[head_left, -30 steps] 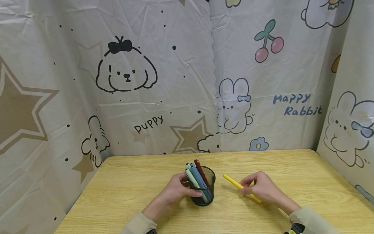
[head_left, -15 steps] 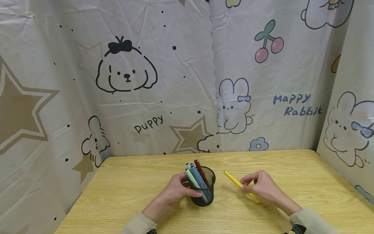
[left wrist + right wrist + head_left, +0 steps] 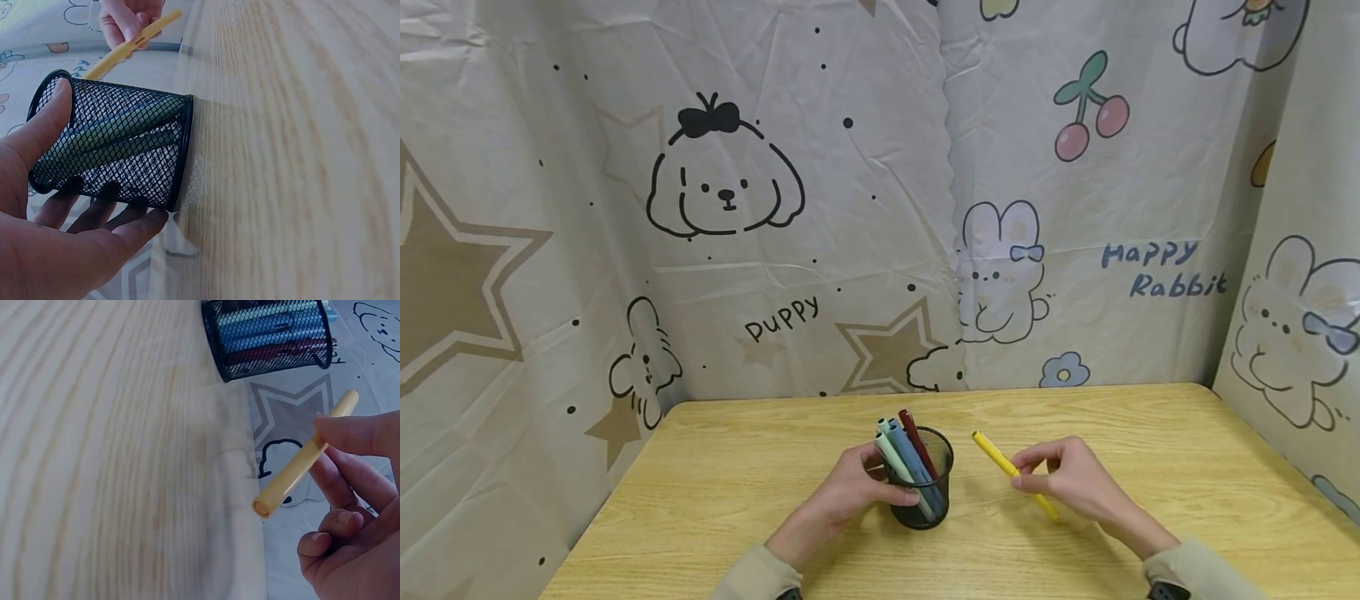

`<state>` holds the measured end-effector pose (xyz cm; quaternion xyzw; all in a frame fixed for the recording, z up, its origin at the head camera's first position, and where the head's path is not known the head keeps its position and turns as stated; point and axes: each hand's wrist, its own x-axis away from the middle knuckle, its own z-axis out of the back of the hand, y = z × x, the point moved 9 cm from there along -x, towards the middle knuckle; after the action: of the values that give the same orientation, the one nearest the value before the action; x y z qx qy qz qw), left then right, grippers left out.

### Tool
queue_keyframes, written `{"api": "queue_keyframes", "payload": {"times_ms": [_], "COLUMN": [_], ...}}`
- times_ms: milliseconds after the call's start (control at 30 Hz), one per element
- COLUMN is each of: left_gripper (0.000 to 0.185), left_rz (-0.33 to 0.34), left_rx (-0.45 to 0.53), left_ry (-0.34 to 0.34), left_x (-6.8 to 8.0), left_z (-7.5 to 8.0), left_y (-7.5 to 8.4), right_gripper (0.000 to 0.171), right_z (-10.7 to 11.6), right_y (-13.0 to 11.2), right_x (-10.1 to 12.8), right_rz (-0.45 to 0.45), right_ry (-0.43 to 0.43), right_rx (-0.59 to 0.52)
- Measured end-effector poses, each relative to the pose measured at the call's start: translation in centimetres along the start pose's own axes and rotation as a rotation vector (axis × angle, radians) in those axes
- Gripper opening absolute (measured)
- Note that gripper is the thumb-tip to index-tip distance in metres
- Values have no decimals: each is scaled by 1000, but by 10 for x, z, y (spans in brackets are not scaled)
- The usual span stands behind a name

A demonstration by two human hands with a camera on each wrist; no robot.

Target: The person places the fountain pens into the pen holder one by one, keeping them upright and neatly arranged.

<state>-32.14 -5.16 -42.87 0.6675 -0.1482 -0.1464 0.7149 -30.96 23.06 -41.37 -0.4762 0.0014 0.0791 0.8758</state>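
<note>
Hanging behind everything, the cartoon-printed cloth (image 3: pixel 850 208) with its puppy, rabbits, cherries and stars walls you in from 9 o'clock round through 12 to 3 o'clock. Below it lies the wooden table (image 3: pixel 760 500), its grain running side to side in your head view. Near the table's middle stands the black mesh pen cup (image 3: pixel 922 483), upright on the wood, with several pens (image 3: pixel 907 454) inside: a pale green one, a blue one and a dark red one, all leaning toward 11 o'clock, their tops above the rim. Your left hand (image 3: pixel 850 492) sits at 9 o'clock of the cup and wraps its wall; in the left wrist view the thumb lies along one side of the mesh and the fingers curl around the other, so you are gripping it firmly. Your right hand (image 3: pixel 1071 483) is at 3 o'clock of the cup, well apart from it, raised a little above the table. Its thumb and fingertips pinch the yellow marker (image 3: pixel 1009 471) near its middle, the remaining fingers loosely curled beneath. That marker slants from 10 o'clock to 4 o'clock, its upper end pointing toward the cup without touching it.
</note>
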Motion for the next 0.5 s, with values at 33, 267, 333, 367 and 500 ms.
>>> {"api": "queue_keyframes", "payload": {"times_ms": [33, 267, 333, 367, 500], "left_gripper": [60, 60, 60, 60, 60], "left_rz": [-1, -6, -1, 2, 9], "left_rx": [1, 0, -1, 0, 3], "left_ry": [-2, -2, 1, 2, 6], "left_x": [0, 0, 1, 1, 1], "left_z": [0, 0, 0, 0, 0], "left_y": [0, 0, 0, 0, -1], "right_gripper": [26, 26, 27, 27, 28], "right_z": [0, 2, 3, 3, 3], "right_y": [-1, -5, -6, -7, -9], "right_x": [0, 2, 3, 3, 4], "right_rz": [-1, -15, -17, -18, -5], "right_ry": [4, 32, 38, 40, 49], "right_rx": [-2, -28, -34, -37, -60]}}
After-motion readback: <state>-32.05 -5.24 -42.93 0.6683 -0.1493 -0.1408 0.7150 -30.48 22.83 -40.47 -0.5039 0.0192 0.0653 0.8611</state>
